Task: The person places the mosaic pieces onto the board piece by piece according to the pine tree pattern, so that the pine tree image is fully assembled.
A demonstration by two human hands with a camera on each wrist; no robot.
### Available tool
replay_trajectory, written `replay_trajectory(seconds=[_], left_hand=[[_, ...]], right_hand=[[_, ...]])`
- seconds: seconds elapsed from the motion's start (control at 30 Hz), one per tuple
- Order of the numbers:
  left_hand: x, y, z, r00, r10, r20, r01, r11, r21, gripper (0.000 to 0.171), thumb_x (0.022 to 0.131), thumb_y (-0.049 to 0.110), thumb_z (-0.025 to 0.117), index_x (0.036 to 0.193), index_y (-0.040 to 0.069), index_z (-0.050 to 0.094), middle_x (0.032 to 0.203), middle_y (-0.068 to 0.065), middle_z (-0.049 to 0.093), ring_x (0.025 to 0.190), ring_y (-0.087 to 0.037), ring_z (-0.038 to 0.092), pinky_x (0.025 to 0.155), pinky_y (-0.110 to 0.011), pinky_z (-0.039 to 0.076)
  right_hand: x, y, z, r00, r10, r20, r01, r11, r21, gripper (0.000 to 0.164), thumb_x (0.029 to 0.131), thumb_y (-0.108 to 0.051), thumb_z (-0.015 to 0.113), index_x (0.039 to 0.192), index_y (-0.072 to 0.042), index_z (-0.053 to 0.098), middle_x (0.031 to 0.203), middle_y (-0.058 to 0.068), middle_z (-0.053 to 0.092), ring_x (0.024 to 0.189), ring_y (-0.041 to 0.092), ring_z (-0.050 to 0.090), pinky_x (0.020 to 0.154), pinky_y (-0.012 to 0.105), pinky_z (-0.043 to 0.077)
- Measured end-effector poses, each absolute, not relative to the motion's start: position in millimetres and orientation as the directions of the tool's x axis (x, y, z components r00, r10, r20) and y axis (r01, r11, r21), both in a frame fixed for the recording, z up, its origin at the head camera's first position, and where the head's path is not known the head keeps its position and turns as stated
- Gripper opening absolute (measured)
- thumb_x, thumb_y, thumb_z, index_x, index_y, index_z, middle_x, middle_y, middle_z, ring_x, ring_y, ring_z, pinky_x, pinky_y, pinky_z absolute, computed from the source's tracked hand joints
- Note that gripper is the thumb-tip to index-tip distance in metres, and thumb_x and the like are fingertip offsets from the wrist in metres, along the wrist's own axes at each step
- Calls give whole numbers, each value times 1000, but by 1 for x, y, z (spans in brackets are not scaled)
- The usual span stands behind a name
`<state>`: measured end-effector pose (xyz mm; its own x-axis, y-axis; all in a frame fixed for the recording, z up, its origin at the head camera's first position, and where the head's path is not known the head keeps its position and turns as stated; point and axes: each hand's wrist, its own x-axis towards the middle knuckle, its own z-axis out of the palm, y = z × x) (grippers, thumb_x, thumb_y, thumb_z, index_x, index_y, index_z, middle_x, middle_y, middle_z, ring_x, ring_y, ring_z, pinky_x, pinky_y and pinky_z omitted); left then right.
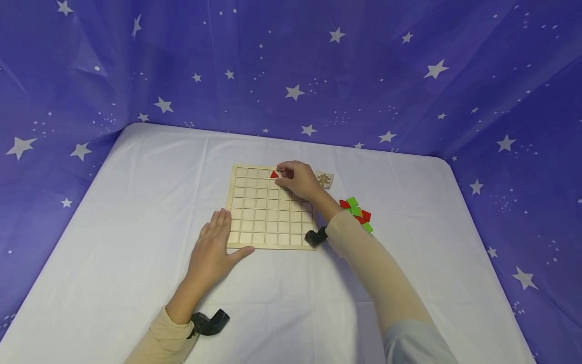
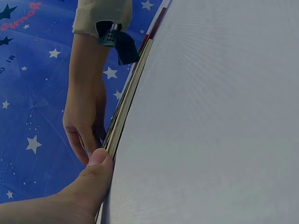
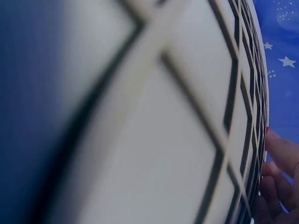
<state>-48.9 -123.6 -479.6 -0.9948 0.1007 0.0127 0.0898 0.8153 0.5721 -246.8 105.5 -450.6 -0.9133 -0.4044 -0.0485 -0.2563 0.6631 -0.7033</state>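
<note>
A square wooden grid board (image 1: 273,247) lies on the white cloth. My left hand (image 1: 211,255) rests at its lower left corner, fingers straight along the left edge and thumb on the near edge. In the left wrist view the thumb (image 2: 93,175) presses the board's side. A red triangle piece (image 1: 274,174) sits in a far-row cell. My right hand (image 1: 297,179) is over the board just right of that piece, thumb and forefinger parted, tips close beside it. In the right wrist view the right fingers (image 3: 282,151) show at the edge, by a sliver of red.
A small pile of red and green flat pieces (image 1: 356,211) lies right of the board, partly behind the right forearm. A small patterned card (image 1: 325,179) is beyond the right wrist. Black wrist cameras (image 1: 211,322) are strapped to both arms. Blue starry cloth (image 1: 295,65) surrounds the table.
</note>
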Motion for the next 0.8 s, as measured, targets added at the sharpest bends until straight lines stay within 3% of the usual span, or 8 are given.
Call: replay_trajectory(seconds=[0.13, 0.3, 0.53, 0.8], left_hand=[[-49, -124, -481, -994, 104, 11, 92, 816, 570, 112, 82, 62, 70, 156, -3, 17, 165, -19, 14, 155, -36, 12, 124, -54, 13], [-49, -124, -481, -995, 103, 14, 93, 815, 572, 112, 82, 62, 70, 157, -3, 17, 165, -19, 14, 155, -36, 11, 125, -54, 12], [-48, -126, -482, -995, 98, 21, 92, 811, 578, 111, 83, 60, 71, 156, -3, 17, 165, -20, 15, 155, -36, 12, 124, -54, 13], [-49, -125, -482, -994, 107, 15, 96, 809, 581, 111, 83, 61, 70, 156, -3, 17, 165, -20, 15, 154, -37, 11, 124, -55, 12]], right_hand=[[-240, 116, -447, -911, -412, -29, -274, 655, -705, 51, 89, -26, 76, 136, -13, 61, 109, 2, 65, 101, 17, 60, 92, 35, 52], [-227, 137, -438, -910, -414, -24, -284, 664, -692, 54, 89, -33, 75, 138, -16, 59, 119, 3, 63, 113, 17, 60, 100, 36, 51], [-207, 174, -427, -915, -402, 3, -313, 707, -635, 56, 89, -33, 75, 139, -14, 58, 127, 6, 62, 121, 25, 54, 104, 46, 46], [-186, 238, -435, -963, -265, -56, -189, 803, -565, 60, 88, -37, 75, 143, -21, 55, 139, 4, 53, 136, 30, 38, 114, 57, 36]])
